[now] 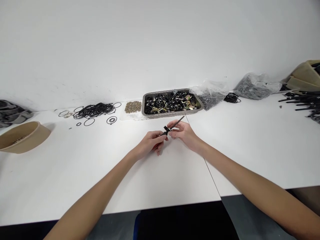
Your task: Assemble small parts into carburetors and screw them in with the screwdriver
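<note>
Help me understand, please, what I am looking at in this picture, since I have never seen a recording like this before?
There is no machine here: the one picture comes from a camera worn on a person's head, looking down at their own two bare arms over a white table. The left hand and the right hand meet in the middle and together hold a thin black rod with a small black part on it; both hands have a grip on it. Behind them stands a grey tray full of small black and brassy parts. To its left lie a heap of small tan pieces and a pile of black rubber rings, and further left a brown bowl. To the right lie clear bags of dark parts and more black rods.
</note>
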### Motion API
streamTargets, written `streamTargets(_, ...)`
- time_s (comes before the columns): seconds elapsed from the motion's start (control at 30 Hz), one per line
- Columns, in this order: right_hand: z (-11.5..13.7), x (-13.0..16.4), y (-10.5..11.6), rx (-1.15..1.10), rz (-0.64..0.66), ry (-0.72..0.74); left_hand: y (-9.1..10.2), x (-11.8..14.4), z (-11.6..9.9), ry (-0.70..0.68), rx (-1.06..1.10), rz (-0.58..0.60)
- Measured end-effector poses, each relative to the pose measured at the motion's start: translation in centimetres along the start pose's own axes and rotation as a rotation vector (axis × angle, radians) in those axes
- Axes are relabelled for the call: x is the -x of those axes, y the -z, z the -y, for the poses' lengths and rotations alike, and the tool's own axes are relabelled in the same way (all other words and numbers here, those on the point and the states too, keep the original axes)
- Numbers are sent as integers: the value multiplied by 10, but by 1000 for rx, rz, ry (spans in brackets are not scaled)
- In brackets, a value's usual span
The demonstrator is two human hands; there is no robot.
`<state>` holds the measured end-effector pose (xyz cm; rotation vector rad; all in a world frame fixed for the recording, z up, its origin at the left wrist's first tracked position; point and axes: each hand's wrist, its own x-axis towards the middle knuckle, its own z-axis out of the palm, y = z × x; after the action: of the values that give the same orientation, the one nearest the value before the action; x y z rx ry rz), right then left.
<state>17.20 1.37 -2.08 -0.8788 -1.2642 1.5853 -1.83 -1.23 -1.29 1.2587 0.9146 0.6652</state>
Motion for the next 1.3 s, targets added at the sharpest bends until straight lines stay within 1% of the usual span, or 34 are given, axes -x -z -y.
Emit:
streamTargets(0.17, 0, 0, 0, 18, -5, 26, -1, -1, 0, -1, -2, -7)
streamTargets(0.73, 4, 0, -2, 48, -34, 21, 0, -1, 0, -8, 3, 5)
streamTargets(1.17, 3, -1, -1, 53, -22, 20, 0, -1, 0, -11, 4, -2)
streamTargets(1.3, 2, -1, 1, 62, 9, 21, 0, -1, 1, -19, 3, 2)
